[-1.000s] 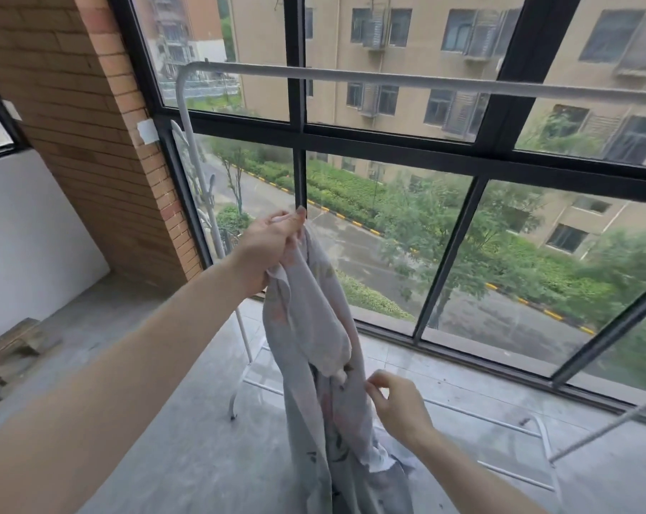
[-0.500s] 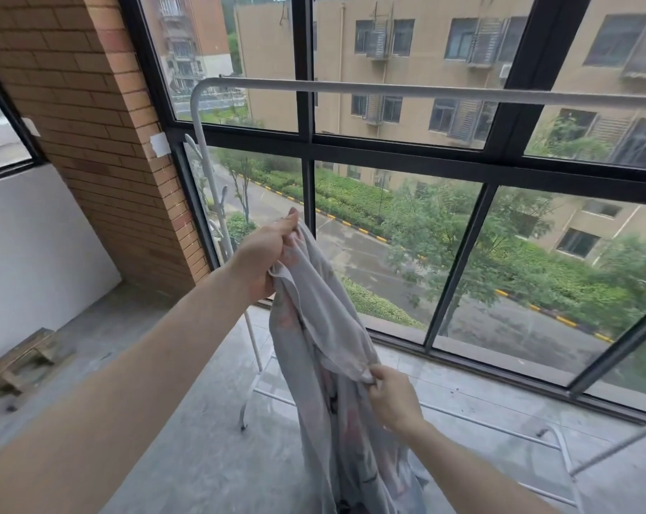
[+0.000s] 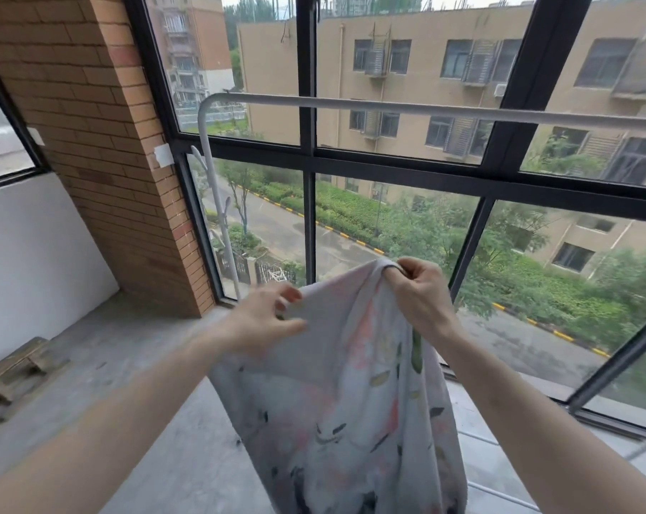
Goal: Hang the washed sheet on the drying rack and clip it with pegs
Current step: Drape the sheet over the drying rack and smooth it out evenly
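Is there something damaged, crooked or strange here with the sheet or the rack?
Nothing stands out. Both hands, left hand and right hand, hold the floral sheet by its top edge, below the bare rack bar. No pegs are visible.

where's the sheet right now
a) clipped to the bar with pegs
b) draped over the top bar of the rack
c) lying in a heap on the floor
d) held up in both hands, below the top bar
d: the left hand and the right hand each grip the top edge of the sheet, which hangs below the rack's top bar without touching it; no pegs show.
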`<act>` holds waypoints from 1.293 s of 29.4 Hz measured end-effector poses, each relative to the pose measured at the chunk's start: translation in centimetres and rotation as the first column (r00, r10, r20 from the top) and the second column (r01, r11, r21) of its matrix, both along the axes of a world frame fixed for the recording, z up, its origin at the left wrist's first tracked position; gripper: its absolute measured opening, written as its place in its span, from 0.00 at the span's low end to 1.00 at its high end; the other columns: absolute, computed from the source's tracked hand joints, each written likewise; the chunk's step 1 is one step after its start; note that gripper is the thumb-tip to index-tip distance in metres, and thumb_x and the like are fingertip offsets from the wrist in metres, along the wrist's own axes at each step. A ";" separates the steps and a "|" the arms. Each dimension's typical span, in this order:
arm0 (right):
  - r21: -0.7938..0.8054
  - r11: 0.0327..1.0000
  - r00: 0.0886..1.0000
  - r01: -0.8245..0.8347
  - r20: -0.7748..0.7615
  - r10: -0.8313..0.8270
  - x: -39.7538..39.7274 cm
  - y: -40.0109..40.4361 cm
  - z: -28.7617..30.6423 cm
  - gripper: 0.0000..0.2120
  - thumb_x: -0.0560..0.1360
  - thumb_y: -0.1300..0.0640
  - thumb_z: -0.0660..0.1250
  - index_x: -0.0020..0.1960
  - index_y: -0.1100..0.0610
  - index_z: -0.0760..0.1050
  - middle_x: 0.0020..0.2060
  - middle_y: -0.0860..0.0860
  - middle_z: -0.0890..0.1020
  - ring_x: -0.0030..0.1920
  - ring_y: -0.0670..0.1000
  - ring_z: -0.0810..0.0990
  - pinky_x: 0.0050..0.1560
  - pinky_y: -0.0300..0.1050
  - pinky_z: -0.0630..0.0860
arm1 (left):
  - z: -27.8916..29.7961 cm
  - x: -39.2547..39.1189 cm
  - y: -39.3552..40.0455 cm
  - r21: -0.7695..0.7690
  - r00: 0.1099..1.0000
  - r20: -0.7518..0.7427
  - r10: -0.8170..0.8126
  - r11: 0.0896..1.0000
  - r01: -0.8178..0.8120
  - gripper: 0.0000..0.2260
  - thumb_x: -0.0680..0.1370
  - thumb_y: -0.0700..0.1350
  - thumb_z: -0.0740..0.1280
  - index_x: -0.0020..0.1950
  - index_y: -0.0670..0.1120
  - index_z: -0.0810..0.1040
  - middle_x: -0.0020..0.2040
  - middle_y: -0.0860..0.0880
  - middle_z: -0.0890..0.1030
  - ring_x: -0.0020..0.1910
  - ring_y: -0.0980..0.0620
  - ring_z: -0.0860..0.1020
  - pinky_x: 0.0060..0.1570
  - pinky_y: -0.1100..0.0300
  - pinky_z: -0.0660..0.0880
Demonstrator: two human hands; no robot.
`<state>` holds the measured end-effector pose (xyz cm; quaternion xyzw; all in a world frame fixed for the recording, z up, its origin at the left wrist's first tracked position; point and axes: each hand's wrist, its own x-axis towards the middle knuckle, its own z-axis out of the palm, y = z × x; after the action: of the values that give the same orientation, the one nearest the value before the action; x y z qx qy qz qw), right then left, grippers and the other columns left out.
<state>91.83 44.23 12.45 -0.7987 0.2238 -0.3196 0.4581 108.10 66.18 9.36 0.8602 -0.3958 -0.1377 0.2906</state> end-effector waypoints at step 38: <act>-0.040 0.978 0.956 -0.205 -0.222 0.191 -2.5 -3.3 -0.4 0.27 0.77 0.39 0.70 0.38 0.64 0.77 0.25 0.50 0.67 0.26 0.49 0.62 0.27 0.43 0.56 | 7.1 2.6 -0.5 0.075 0.951 0.241 0.192 0.974 -0.216 0.14 0.75 0.38 0.63 0.36 0.56 0.79 0.44 0.54 0.78 0.51 0.45 0.78 0.45 0.53 0.72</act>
<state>89.28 40.92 12.08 -0.8611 0.1813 -0.1897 0.4355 110.73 65.72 16.46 0.9202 -0.3285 -0.0254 0.2114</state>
